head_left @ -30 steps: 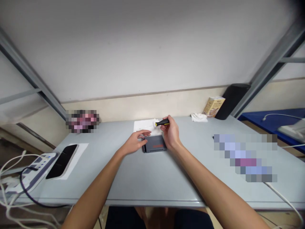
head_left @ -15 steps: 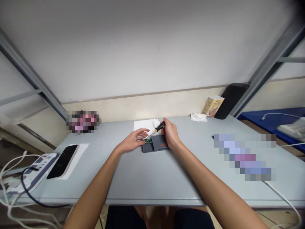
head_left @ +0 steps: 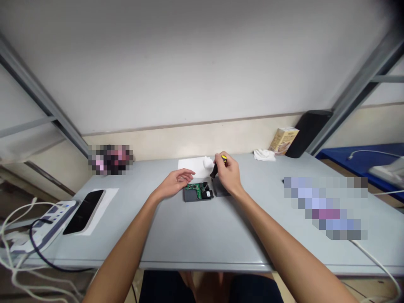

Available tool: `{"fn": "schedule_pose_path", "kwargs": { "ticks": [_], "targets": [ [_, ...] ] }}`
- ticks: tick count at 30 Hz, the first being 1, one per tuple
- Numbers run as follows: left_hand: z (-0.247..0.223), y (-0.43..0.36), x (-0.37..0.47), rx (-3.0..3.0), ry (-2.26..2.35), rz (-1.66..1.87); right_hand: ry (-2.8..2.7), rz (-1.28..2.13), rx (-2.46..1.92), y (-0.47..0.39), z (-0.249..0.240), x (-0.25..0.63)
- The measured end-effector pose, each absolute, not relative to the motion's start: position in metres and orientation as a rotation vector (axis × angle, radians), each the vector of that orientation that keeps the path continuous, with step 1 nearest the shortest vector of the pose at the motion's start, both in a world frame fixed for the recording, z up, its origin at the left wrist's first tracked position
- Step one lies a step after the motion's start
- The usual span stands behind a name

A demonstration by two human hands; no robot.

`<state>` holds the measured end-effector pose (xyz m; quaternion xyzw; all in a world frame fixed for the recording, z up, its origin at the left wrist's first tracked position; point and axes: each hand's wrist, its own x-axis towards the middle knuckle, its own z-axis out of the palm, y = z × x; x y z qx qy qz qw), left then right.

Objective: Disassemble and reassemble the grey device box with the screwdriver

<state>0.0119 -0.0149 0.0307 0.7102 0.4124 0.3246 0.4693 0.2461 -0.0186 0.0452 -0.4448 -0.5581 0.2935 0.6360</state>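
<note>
A small dark grey device (head_left: 193, 196) lies on the table with its green circuit board (head_left: 195, 188) exposed. My left hand (head_left: 173, 184) is at its upper left corner, fingers stretched out and slightly curved, holding nothing; whether the thumb touches the casing is hard to see. In my right hand (head_left: 229, 173) is a screwdriver (head_left: 213, 171) with a black and yellow handle, its shaft slanting down toward the board. Just right of the device, a dark grey cover (head_left: 221, 192) sits partly hidden below that hand.
Behind the device lie a white paper (head_left: 192, 165) and a white lump (head_left: 208, 163). At left are a phone (head_left: 84, 211) and a power strip (head_left: 47, 227) with cables. A tissue (head_left: 264, 155), a yellow box (head_left: 283, 141) and a black cylinder (head_left: 307, 132) stand back right.
The cover has come off the device and moved right, showing more of the board. My right hand has turned the screwdriver steeper, its tip shifting right. My left hand has barely moved.
</note>
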Motion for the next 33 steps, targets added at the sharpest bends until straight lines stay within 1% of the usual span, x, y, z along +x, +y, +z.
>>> {"fn": "schedule_pose_path", "kwargs": {
  "ticks": [5, 11, 16, 21, 27, 33],
  "targets": [
    [0.03, -0.015, 0.014, 1.84, 1.064, 0.919, -1.41, 0.516, -0.939, -0.034, 0.053, 0.239],
    [0.032, -0.017, 0.017, 1.977, 1.121, 0.919, -1.404, 0.392, -0.915, -0.039, 0.054, 0.237],
    [0.029, -0.019, 0.018, 2.075, 1.178, 0.91, -1.535, 0.394, -0.881, -0.043, 0.052, 0.231],
    [0.025, -0.019, 0.017, 2.361, 1.244, 0.923, -1.606, 0.384, -0.879, -0.045, 0.051, 0.226],
    [0.033, -0.024, 0.019, 2.337, 1.188, 0.961, -1.405, 0.478, -0.965, -0.04, 0.053, 0.23],
    [0.042, -0.029, 0.023, 2.256, 1.124, 0.794, -1.218, 0.583, -1.004, -0.03, 0.05, 0.235]
  ]
}}
